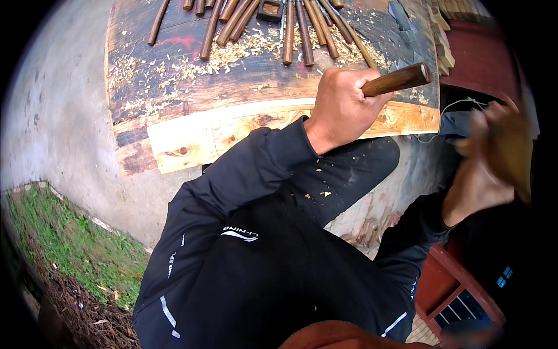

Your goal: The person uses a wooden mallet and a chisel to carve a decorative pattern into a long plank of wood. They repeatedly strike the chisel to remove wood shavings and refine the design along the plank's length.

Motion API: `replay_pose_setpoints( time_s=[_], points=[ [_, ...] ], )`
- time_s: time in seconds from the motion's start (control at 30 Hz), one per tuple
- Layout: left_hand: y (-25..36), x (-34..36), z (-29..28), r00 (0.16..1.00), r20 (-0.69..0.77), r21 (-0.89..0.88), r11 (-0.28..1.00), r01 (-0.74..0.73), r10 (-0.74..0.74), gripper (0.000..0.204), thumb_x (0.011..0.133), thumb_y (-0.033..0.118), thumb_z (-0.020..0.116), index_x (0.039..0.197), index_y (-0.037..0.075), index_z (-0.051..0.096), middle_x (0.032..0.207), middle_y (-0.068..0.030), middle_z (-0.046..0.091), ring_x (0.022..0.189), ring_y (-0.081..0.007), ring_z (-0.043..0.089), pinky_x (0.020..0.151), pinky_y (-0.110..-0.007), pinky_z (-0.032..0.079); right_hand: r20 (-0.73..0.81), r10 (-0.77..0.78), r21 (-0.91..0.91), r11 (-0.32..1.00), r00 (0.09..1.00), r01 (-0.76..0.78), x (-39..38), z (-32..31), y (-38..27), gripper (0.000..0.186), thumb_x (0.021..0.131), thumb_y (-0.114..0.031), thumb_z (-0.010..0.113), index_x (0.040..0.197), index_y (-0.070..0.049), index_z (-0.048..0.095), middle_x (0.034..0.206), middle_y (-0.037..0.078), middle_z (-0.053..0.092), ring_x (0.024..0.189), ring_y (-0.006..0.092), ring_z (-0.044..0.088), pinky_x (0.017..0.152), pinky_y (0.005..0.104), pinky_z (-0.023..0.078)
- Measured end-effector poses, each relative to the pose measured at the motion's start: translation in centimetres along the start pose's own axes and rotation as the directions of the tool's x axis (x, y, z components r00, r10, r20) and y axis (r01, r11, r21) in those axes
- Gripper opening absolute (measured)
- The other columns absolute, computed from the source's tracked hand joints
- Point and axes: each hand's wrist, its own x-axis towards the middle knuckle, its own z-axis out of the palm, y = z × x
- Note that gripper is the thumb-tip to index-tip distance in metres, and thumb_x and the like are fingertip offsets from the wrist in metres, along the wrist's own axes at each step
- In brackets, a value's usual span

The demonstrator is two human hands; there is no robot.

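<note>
My left hand (347,104) is closed around the dark wooden handle of a carving chisel (398,80). It rests over a long pale wooden board (195,139) with carved outlines along its face; the chisel's blade is hidden behind the hand. Off to the right, my right hand (479,177) is raised and smeared by motion. Its fingers wrap round a brown wooden mallet (516,148), also blurred, held apart from the chisel. The board lies along the near edge of a dark workbench (168,87).
Several wooden-handled carving tools (289,35) lie fanned out at the bench's far side, around a small dark square box (270,10). Wood shavings (232,55) are scattered near them. Cut wood pieces (442,49) stack at the far right. My knee (372,166) sits beneath the board.
</note>
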Motion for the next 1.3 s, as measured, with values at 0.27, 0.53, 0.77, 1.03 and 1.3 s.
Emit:
replay_pose_setpoints(
  time_s=[0.27,0.53,0.77,1.03,1.3],
  points=[
    [0.8,0.2,0.1,0.998,0.023,-0.019,0.998,0.064,-0.063,0.018,0.09,0.009,0.075,0.079,-0.003,0.068,0.059,-0.0127,0.053,0.052,-0.0155,0.046,0.051,-0.034,0.04,0.009,0.027,-0.184,0.983,1.0,-0.025,1.0,-0.3,0.9,0.033,0.088,0.002,0.077,0.12,0.006,0.07,0.114,0.012,0.076,0.101,0.021,0.074,0.093,0.0339,0.058],
    [2.1,1.3,-4.5,0.995,-0.071,-0.331,0.942,0.046,-0.074,0.048,0.106,0.02,0.061,0.062,0.013,0.045,0.054,0.0085,0.038,0.044,-0.0042,0.029,0.043,-0.024,0.022,0.033,0.539,0.042,0.84,0.841,-0.54,-6.0,1.4,4.4,0.029,0.086,-0.005,0.081,0.111,0.004,0.07,0.094,0.007,0.073,0.08,0.0133,0.067,0.075,0.028,0.054],
    [4.9,-1.0,-11.5,0.999,0.048,0.5,0.865,-0.04,0.019,0.044,0.092,0.014,0.081,0.065,0.005,0.048,0.059,0.001,0.043,0.052,-0.0092,0.039,0.049,-0.03,0.03,0.254,0.887,0.442,0.249,0.386,-0.862,-19.7,0.2,9.2,0.033,0.089,-0.004,0.073,0.118,0.007,0.063,0.088,0.009,0.067,0.065,0.0132,0.06,0.059,0.0267,0.046],
    [2.3,-6.9,-12.1,0.84,0.462,0.856,0.391,-0.338,-0.285,0.075,0.064,0.043,0.094,0.124,0.011,0.062,0.141,-0.0132,0.063,0.079,-0.0274,0.074,0.064,-0.035,0.057,0.255,0.894,0.596,0.155,0.369,-0.788,-21.7,0.7,9.3,0.039,0.091,-0.007,0.069,0.124,0.009,0.058,0.089,0.012,0.066,0.065,0.0157,0.062,0.058,0.0278,0.048],
    [2.0,-5.8,-13.1,0.757,0.535,0.835,0.371,-0.407,-0.375,0.094,0.059,0.029,0.093,0.142,0.013,0.053,0.143,-0.0147,0.06,0.082,-0.0297,0.074,0.069,-0.035,0.059,0.26,0.887,0.594,0.164,0.381,-0.788,-21.9,0.5,9.6,0.04,0.091,-0.01,0.07,0.124,0.009,0.058,0.088,0.012,0.065,0.065,0.0166,0.063,0.058,0.0291,0.049]
  ],
)
